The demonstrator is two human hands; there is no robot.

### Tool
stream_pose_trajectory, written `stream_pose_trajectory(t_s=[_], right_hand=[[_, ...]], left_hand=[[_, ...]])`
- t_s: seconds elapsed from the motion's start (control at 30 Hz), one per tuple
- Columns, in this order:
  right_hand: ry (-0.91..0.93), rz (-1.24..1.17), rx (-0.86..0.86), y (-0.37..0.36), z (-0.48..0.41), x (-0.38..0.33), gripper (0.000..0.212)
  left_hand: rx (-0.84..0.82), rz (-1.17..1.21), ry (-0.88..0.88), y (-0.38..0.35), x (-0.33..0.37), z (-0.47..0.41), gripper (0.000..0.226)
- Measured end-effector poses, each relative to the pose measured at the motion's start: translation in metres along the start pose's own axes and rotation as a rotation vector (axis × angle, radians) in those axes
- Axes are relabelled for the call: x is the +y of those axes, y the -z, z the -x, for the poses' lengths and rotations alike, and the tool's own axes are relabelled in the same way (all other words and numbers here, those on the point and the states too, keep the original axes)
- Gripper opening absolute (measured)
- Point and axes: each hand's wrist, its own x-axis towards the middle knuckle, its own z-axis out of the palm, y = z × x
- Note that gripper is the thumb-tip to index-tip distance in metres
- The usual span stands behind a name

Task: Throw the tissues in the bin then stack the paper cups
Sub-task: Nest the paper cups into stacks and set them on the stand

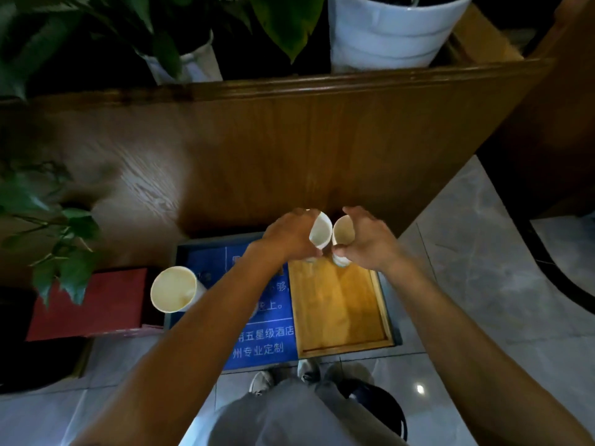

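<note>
Each hand's fingers [317, 252] grip one paper cup [321, 229], rims nearly touching.

Dim room: grey marble-look tile floor [483, 268] with a small ceiling-light glare [420, 389], a tall brown wood-grain partition [289, 140] topped by white plant pots [392, 30] and green leaves [283, 20], more foliage [58, 239] at left.

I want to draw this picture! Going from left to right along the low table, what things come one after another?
Red box → standing paper cup → left hand with a cup → right hand with another cup.
</note>
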Motion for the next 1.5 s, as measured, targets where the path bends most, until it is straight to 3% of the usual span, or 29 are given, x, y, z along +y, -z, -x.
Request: stream_pose_trajectory(t_s=[0.1,0.23,0.4,0.57,0.87,1.17,1.3,1.5], right_hand=[[-0.005,0.08,-0.075,-0.008,-0.013,0.005,0.1],[0.008,0.105,-0.024,-0.02,-0.01,0.004,0.1],[0.046,0.095,-0.048,-0.016,-0.025,0.016,0.098],[0.028,0.088,-0.067,-0.015,-0.026,0.018,0.097],[0.032,0.089,-0.059,-0.011,-0.026,0.015,0.091],[0.037,0.041,0.025,0.001,-0.005,-0.002,0.083],[0.051,0.035,0.071,0.015,0.012,-0.028,0.084],[0.104,0.001,0.174,0.038,0.044,-0.077,0.081]], left_hand=[[-0.056,-0.11,0.046,-0.007,0.005,-0.013,0.092],[0.041,-0.172,0.091,-0.01,0.007,-0.016,0.082],[0.003,-0.18,0.171,-0.003,0.018,-0.039,0.09],[-0.044,-0.201,0.157,-0.003,0.022,-0.043,0.105],[-0.08,-0.181,0.102,-0.01,0.016,-0.037,0.102],[0.034,-0.091,0.075,0.0,0.0,0.004,0.086],[0.12,-0.024,0.028,0.018,-0.009,0.032,0.086],[0.282,0.004,-0.02,0.055,-0.036,0.086,0.069]])
